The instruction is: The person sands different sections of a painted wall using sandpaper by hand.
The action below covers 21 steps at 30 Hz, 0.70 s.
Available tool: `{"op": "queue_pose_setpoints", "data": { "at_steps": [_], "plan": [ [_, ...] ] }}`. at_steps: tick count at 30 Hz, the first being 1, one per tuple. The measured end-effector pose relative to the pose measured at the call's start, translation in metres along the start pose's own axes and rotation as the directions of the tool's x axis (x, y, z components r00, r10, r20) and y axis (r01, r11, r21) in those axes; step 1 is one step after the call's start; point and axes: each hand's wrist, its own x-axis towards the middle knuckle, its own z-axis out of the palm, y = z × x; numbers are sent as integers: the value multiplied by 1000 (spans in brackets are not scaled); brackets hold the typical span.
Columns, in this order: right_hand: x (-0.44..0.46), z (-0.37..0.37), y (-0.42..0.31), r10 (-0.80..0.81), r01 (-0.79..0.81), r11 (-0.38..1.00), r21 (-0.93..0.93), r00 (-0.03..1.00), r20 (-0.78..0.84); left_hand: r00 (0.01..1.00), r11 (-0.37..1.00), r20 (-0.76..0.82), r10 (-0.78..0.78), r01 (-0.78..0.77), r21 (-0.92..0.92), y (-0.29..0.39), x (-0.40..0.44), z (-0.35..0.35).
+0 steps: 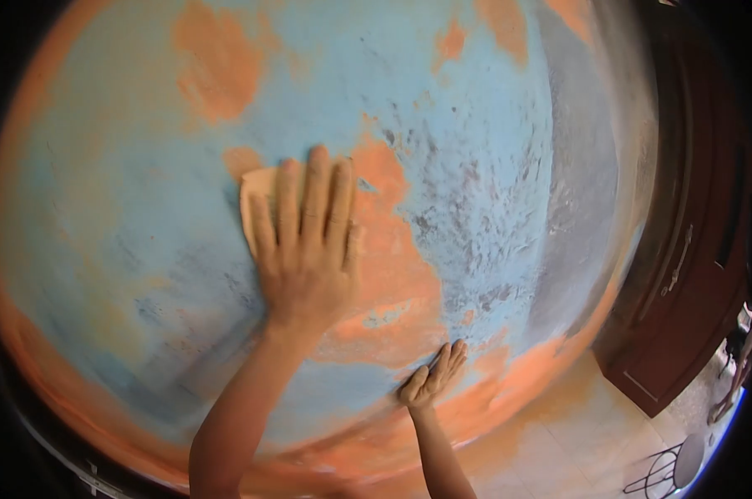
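A large curved panel (pixel 476 108) fills most of the view, its surface patched in light blue, orange and grey. My left hand (pixel 305 241) lies flat against it near the middle, fingers stretched upward, pressing a tan sheet of sandpaper (pixel 255 187) to the surface. The sheet's upper left corner shows beside the fingers; the rest is hidden under the hand. Lower and to the right, my right hand (pixel 434 376) rests on the panel near an orange patch, with its thumb apart from the fingers and nothing seen in it. Both hands look dusty.
At the right stands a dark red-brown piece of furniture or door (pixel 684 316) with a metal handle. A round-topped stool (pixel 688 460) with thin dark legs is at the lower right, on a pale tiled floor (pixel 559 449). The panel's orange lower edge curves above the floor.
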Motion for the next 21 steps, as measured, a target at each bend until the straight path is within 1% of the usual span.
{"op": "queue_pose_setpoints", "data": {
  "at_steps": [1,2,3,4,6,7,8,9,10,11,12,13,14,15,16,17,18,20,21],
  "plan": [
    [-1,0,1,15,-15,1000,4,1000,-1,995,992,41,93,-89,-90,11,-19,22],
    [-3,0,1,32,-32,999,14,999,-8,994,992,55,95,-90,-86,23,-43,33],
    [-5,0,5,17,-16,999,35,1000,-4,935,914,88,344,-312,-261,37,-69,40],
    [-2,2,14,7,-7,999,54,1000,-7,819,761,70,569,-492,-422,47,-72,41],
    [-7,0,21,-80,81,993,88,997,-23,805,751,116,582,-477,-457,30,-63,34],
    [-12,-2,22,-56,58,992,111,998,-16,876,881,192,443,-385,-274,12,-40,25],
    [-14,-3,27,-68,68,993,96,998,1,932,959,223,284,-276,-68,2,-21,19],
    [-15,-1,29,-89,87,993,85,996,20,930,960,239,279,-276,-44,1,-11,15],
    [-17,-1,27,-85,82,990,113,996,28,987,992,126,100,-109,67,2,-3,10],
    [-17,-1,28,-90,87,990,112,996,16,997,986,-22,-71,73,151,5,3,7],
    [-15,2,32,-102,102,989,106,995,-3,987,998,163,8,-19,62,16,-10,8],
    [-15,0,34,-110,110,987,120,994,-4,957,983,225,181,-171,-63,30,-36,12],
    [-18,-4,34,-101,97,988,121,995,25,896,932,279,347,-297,-206,43,-62,16],
    [-19,-4,35,-90,84,989,119,995,45,856,874,226,465,-403,-271,43,-67,21],
    [-18,-3,36,-92,88,987,131,995,31,800,799,170,575,-505,-326,44,-71,25],
    [-16,-3,36,-110,108,982,155,994,6,821,811,110,560,-516,-277,34,-69,27],
    [-16,-2,35,-119,120,977,175,993,-18,854,841,93,512,-477,-256,28,-57,23],
    [-19,-2,37,-106,103,982,160,994,7,910,894,57,411,-390,-221,18,-33,14],
    [-20,-2,38,-103,99,983,155,995,18,966,962,40,255,-250,-107,26,-20,7]
  ]
}}
